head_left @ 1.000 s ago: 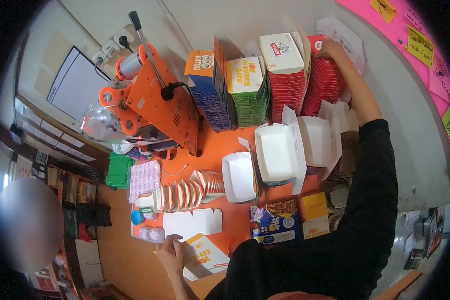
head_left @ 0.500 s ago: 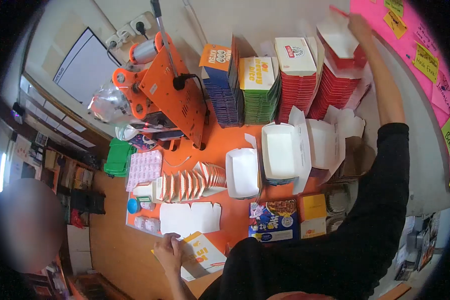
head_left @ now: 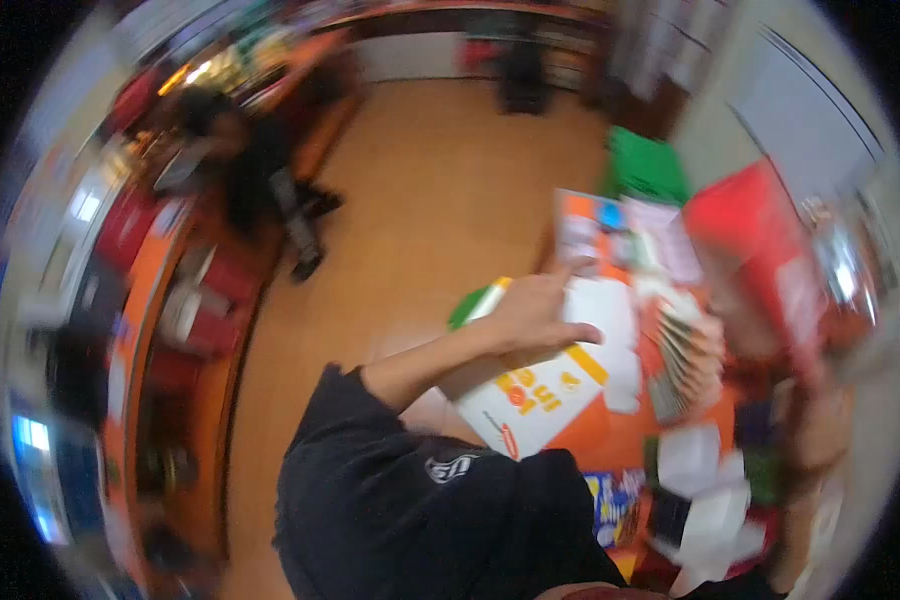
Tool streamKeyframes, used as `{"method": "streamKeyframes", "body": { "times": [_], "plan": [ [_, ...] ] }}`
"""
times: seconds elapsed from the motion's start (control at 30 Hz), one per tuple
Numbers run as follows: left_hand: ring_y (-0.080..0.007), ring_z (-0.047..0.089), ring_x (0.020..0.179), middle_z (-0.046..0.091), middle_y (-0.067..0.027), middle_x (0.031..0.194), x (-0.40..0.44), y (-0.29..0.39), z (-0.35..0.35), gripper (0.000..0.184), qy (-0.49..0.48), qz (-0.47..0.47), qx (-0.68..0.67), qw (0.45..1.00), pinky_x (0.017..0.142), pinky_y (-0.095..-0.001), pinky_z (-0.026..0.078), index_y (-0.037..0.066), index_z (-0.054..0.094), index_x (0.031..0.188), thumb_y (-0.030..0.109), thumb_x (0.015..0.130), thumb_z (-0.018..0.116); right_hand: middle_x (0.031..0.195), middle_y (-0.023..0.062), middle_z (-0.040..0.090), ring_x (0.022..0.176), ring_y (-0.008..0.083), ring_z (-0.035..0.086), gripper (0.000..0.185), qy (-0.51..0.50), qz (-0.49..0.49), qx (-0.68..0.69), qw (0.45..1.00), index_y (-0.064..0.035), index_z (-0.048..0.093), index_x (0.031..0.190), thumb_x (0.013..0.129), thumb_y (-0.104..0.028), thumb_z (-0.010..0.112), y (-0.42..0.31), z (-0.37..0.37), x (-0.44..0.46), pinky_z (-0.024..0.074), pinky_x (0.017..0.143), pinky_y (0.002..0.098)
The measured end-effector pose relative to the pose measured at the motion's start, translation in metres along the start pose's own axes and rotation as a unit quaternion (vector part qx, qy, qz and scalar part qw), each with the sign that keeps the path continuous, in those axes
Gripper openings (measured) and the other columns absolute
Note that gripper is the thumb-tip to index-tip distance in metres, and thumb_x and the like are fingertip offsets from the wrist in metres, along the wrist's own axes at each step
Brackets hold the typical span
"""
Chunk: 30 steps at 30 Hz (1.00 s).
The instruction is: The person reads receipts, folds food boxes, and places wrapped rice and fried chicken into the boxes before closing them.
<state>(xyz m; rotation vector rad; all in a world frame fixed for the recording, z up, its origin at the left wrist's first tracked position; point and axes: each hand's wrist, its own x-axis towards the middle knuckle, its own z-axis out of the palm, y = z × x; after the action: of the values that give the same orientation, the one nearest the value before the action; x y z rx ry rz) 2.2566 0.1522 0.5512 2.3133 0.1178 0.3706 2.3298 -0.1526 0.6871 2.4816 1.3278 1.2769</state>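
Observation:
My left hand (head_left: 538, 318) lies over a white, yellow and green food carton (head_left: 535, 410) at the table edge. Its thumb and a finger point right, and the other fingers seem curled around the carton, partly hidden. Motion blur smears my right hand (head_left: 820, 430) at the right. A red carton (head_left: 745, 215) extends up and left from it, seemingly gripped at its lower end. Between the hands are a flat white carton blank (head_left: 605, 340) and a row of nested cartons (head_left: 682, 360).
White open boxes (head_left: 705, 480) and a blue printed packet (head_left: 615, 505) sit nearer me. A green container (head_left: 648, 165) stands beyond the orange table (head_left: 580, 435). Another person (head_left: 255, 170) is by the shelf counter (head_left: 185, 250) at left, across the brown floor (head_left: 410, 200).
My view has swung left, bringing in the room and the other person. My right hand has brought a red carton down from the stack by the wall. My left hand stays at the yellow-white carton.

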Motion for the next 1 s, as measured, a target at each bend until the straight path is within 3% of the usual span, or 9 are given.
{"method": "streamKeyframes", "body": {
  "times": [0.1,0.13,0.3,0.37,0.43,0.57,0.7,0.9,1.0],
  "plan": [
    [-0.0357,0.056,0.081,0.058,-0.021,0.09,-0.082,-0.078,-0.084,0.077,-0.003,-0.153,-0.014,0.988,0.074,-0.0401,0.044,0.009,0.032,0.123,0.042,0.061,0.065,0.068,0.0138,0.055,0.056,0.0294,0.054,0.024,-0.021,-0.218,0.304,0.927,-0.0006,0.054,0.093,0.069,-0.004,0.057,-0.164,0.048,0.078,0.0416,0.051,0.0355],
    [-0.0344,0.055,0.087,0.056,-0.0224,0.095,-0.068,-0.059,-0.049,0.071,-0.021,-0.193,-0.012,0.981,0.078,-0.0384,0.043,0.008,0.033,0.122,0.04,0.065,0.061,0.064,0.0136,0.054,0.052,0.0285,0.052,0.021,-0.079,-0.209,0.391,0.893,0.0001,0.054,0.089,0.069,-0.005,0.056,-0.127,0.085,0.069,0.0399,0.048,0.0332],
    [-0.0202,0.055,0.09,0.058,-0.0137,0.096,-0.27,-0.226,-0.151,0.047,0.192,-0.208,-0.171,0.944,0.077,-0.0301,0.043,0.006,0.042,0.115,0.016,0.071,0.057,0.06,0.003,0.055,0.053,0.0112,0.051,0.016,-0.344,-0.154,0.675,0.634,0.0016,0.057,0.075,0.066,-0.011,0.056,-0.336,0.131,0.175,0.0402,0.05,0.0255],
    [-0.0141,0.053,0.091,0.058,-0.0098,0.096,-0.308,-0.21,-0.172,0.041,0.269,-0.165,-0.291,0.903,0.076,-0.0262,0.043,0.005,0.045,0.112,0.007,0.072,0.055,0.064,0.0034,0.057,0.053,0.0127,0.052,0.026,-0.473,-0.093,0.777,0.405,0.0028,0.057,0.08,0.067,-0.019,0.057,-0.395,0.155,0.21,0.0432,0.052,0.0257],
    [-0.0043,0.05,0.08,0.057,-0.0043,0.09,-0.344,-0.209,-0.202,0.039,0.34,-0.27,-0.295,0.851,0.068,-0.0191,0.041,0.006,0.048,0.107,0.004,0.07,0.059,0.069,0.0059,0.059,0.055,0.0125,0.054,0.033,-0.445,0.006,0.837,0.319,0.0052,0.055,0.086,0.069,-0.023,0.055,-0.498,0.176,0.195,0.0451,0.052,0.0244],
    [-0.0059,0.051,0.077,0.057,-0.0038,0.087,-0.464,-0.264,-0.255,0.034,0.52,-0.294,-0.259,0.759,0.064,-0.0189,0.041,0.006,0.048,0.106,0.012,0.075,0.06,0.075,0.0054,0.06,0.061,0.0106,0.056,0.021,-0.683,-0.108,0.723,0.014,0.0026,0.055,0.088,0.074,-0.013,0.055,-0.708,0.205,0.177,0.0454,0.056,0.021],
    [-0.0067,0.052,0.071,0.058,-0.0026,0.085,-0.566,-0.311,-0.289,0.034,0.537,-0.419,-0.279,0.677,0.059,-0.0209,0.042,0.005,0.047,0.107,0.021,0.079,0.058,0.075,0.0032,0.059,0.063,0.0094,0.056,0.017,-0.643,-0.107,0.74,0.166,0.0002,0.055,0.087,0.075,-0.011,0.056,-0.801,0.215,0.238,0.046,0.057,0.0216],
    [-0.0099,0.047,0.044,0.05,-0.0028,0.047,-0.626,-0.388,-0.433,0.023,0.608,-0.406,0.076,0.678,0.045,-0.0238,0.037,0.003,0.056,0.062,0.021,0.077,0.058,0.082,0.002,0.057,0.069,0.0086,0.053,0.017,-0.561,-0.181,0.764,0.263,-0.0013,0.055,0.09,0.074,-0.007,0.054,-0.951,0.245,0.377,0.0436,0.061,0.0201],
    [-0.0219,0.042,0.039,0.043,-0.0067,0.043,-0.626,-0.452,-0.54,0.025,0.549,-0.265,0.359,0.707,0.044,-0.0316,0.029,0.007,0.051,0.048,0.016,0.07,0.058,0.08,0.0004,0.055,0.075,0.0094,0.051,0.024,-0.473,-0.259,0.762,0.359,-0.0012,0.055,0.095,0.072,-0.007,0.057,-1.061,0.247,0.455,0.0412,0.069,0.0223]
  ]
}}
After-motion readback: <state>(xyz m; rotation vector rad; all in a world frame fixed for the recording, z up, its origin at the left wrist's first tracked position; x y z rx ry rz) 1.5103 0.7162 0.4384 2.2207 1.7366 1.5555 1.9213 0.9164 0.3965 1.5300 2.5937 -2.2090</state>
